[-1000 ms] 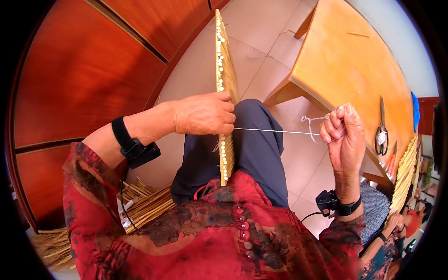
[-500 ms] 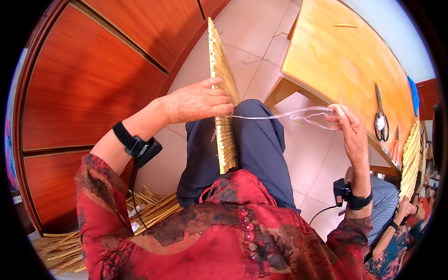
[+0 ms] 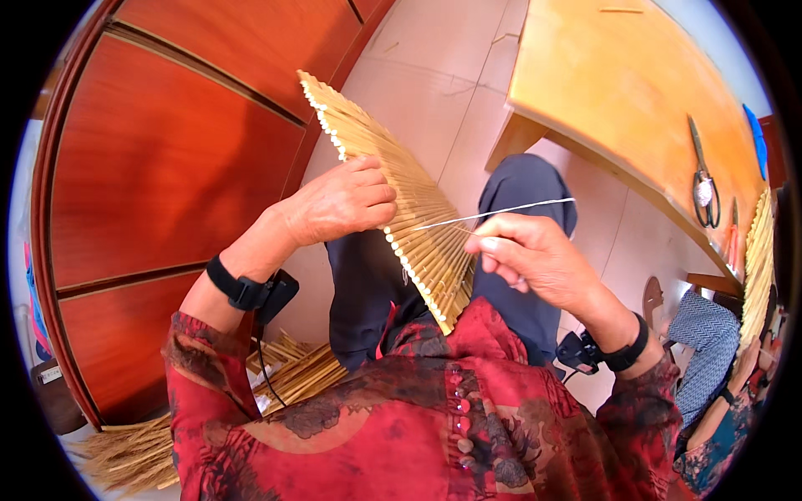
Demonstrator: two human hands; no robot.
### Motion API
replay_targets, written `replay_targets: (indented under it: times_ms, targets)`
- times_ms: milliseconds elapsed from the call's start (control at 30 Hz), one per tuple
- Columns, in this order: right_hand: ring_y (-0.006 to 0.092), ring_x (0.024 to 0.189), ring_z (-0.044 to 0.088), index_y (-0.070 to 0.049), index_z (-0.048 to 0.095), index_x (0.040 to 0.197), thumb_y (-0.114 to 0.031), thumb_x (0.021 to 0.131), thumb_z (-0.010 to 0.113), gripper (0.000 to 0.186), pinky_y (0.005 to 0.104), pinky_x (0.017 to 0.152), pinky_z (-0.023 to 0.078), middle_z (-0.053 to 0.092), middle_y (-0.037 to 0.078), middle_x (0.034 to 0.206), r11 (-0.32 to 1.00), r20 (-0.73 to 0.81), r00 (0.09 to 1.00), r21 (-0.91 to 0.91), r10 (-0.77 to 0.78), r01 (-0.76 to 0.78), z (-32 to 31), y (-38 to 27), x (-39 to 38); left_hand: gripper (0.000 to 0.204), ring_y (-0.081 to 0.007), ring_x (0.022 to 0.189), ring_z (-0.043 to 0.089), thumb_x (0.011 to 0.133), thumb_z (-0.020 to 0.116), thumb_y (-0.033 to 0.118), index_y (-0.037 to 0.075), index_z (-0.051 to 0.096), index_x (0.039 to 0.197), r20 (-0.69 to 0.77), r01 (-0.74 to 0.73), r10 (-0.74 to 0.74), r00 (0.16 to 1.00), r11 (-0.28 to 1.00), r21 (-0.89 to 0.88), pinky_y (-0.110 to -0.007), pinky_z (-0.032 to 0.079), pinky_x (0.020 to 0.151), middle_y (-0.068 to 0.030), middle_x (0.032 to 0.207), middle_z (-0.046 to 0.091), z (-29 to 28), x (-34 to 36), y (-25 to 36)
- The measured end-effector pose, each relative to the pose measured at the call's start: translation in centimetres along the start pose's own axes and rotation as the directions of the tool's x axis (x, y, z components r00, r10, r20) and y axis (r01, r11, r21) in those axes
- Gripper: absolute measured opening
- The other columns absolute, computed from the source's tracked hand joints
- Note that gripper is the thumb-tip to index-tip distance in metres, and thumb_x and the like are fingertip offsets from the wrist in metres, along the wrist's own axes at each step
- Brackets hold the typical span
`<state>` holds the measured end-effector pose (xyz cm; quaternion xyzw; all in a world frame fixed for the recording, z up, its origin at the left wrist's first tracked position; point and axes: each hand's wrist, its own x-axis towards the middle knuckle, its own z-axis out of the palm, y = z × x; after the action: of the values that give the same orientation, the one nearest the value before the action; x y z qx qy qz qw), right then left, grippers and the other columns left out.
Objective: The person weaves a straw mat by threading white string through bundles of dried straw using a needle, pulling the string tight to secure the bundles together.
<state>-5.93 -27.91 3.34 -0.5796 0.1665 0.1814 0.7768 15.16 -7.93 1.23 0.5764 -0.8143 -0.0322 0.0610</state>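
Observation:
My left hand [image 3: 342, 200] grips the white-tipped edge of a fan-shaped panel of straw stalks [image 3: 418, 184], which stands tilted over my lap. The fingers are wrapped round the edge, and the thumb is hidden. Close to the panel's right face, my right hand [image 3: 530, 255] pinches a thin needle [image 3: 462, 229] between thumb and forefinger, its point toward the stalks. A white thread [image 3: 510, 209] runs from the stalks near my left fingertips, passing above my right hand to the right.
At the right stands a wooden table [image 3: 601, 75] with black-handled scissors [image 3: 703, 179] and a red-handled tool [image 3: 733, 246]. Red cabinet doors [image 3: 167, 159] rise at the left. Loose straw [image 3: 134, 451] lies lower left. Another person's arm [image 3: 714, 417] holds a straw panel [image 3: 758, 259].
My right hand has come left from beside the table to the panel with the needle. The panel has tilted, its far end swinging left, showing more of its face.

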Motion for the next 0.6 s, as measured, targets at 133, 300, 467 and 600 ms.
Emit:
replay_targets:
  times_ms: [133, 300, 467, 600]
  targets:
    - [0.0080, 0.055, 0.048, 0.000, 0.060, 0.102, -0.012, 0.094, 0.046, 0.020, 0.0222, 0.050, 0.041, 0.056, 0.004, 0.071, 0.962, -0.017, 0.989, -0.238, -0.144, 0.136, 0.7, 2.3, 2.1, 0.019, -0.0215, 0.087, 0.056, 0.071, 0.061, 0.011, 0.005, 0.057, 0.089, -0.057, 0.087, -0.096, 0.994, 0.985, -0.152, -0.038, 0.045, 0.083, -0.0047, 0.091, 0.058, 0.8, -0.7, 1.4]
    - [0.0130, 0.056, 0.053, 0.000, 0.054, 0.107, -0.007, 0.092, 0.047, 0.018, 0.0277, 0.054, 0.046, 0.059, 0.008, 0.073, 0.971, 0.012, 1.000, -0.239, 0.008, -0.005, 1.3, 1.8, 3.2, 0.023, -0.0195, 0.089, 0.056, 0.069, 0.059, 0.012, 0.007, 0.057, 0.091, -0.059, 0.149, -0.165, 0.984, 0.966, -0.212, -0.035, 0.044, 0.084, -0.0034, 0.091, 0.058, 0.1, -1.1, 2.3]
    - [0.0191, 0.059, 0.056, -0.002, 0.055, 0.097, -0.006, 0.090, 0.053, 0.009, 0.0321, 0.056, 0.047, 0.058, 0.010, 0.072, 0.982, -0.036, 0.999, -0.190, -0.022, 0.015, 1.3, 2.5, 3.7, 0.020, -0.0197, 0.093, 0.059, 0.071, 0.064, 0.010, 0.009, 0.062, 0.092, -0.080, 0.115, -0.141, 0.987, 0.958, -0.262, -0.038, 0.046, 0.084, -0.0034, 0.097, 0.062, -0.5, -1.0, 2.4]
    - [0.0260, 0.068, 0.058, -0.004, 0.059, 0.090, -0.008, 0.085, 0.060, 0.006, 0.0356, 0.061, 0.047, 0.056, 0.012, 0.074, 0.805, 0.011, 0.931, -0.499, -0.365, 0.322, 1.7, 4.2, 4.8, 0.018, -0.0194, 0.092, 0.059, 0.071, 0.065, 0.011, 0.010, 0.062, 0.088, -0.122, 0.090, -0.129, 0.984, 0.955, -0.282, -0.038, 0.047, 0.083, -0.0033, 0.096, 0.062, 0.1, -1.8, 2.5]
